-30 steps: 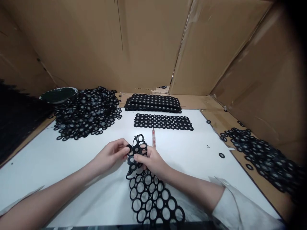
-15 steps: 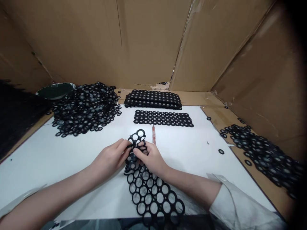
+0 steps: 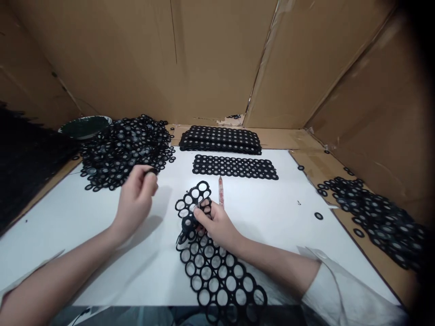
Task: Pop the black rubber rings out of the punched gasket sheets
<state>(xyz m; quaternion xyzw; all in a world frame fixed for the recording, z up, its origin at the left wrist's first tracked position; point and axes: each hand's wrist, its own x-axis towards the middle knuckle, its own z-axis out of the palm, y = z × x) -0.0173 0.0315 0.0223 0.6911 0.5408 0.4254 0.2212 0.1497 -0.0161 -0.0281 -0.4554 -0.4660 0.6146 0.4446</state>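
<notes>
A black sheet of punched-out round holes [image 3: 217, 271] lies on the white table top [image 3: 61, 226], its far end lifted and curled. My right hand [image 3: 215, 224] pinches that far end between thumb and fingers. My left hand [image 3: 136, 199] is raised to the left, fingers closed on a small black ring [image 3: 151, 172], close to the near edge of a big heap of black rings [image 3: 124, 149]. A reddish pen-like tool [image 3: 220, 191] lies just beyond my right hand.
A flat black strip with filled holes [image 3: 235, 166] lies ahead, and a stack of such strips [image 3: 220, 139] behind it. Another heap of rings [image 3: 377, 217] sits at the right. A dark round dish [image 3: 84, 127] stands far left. Cardboard walls [image 3: 217, 59] enclose the table.
My left hand left the sheet and swung left and away toward the ring heap, carrying a ring. My right hand kept hold of the sheet's far end.
</notes>
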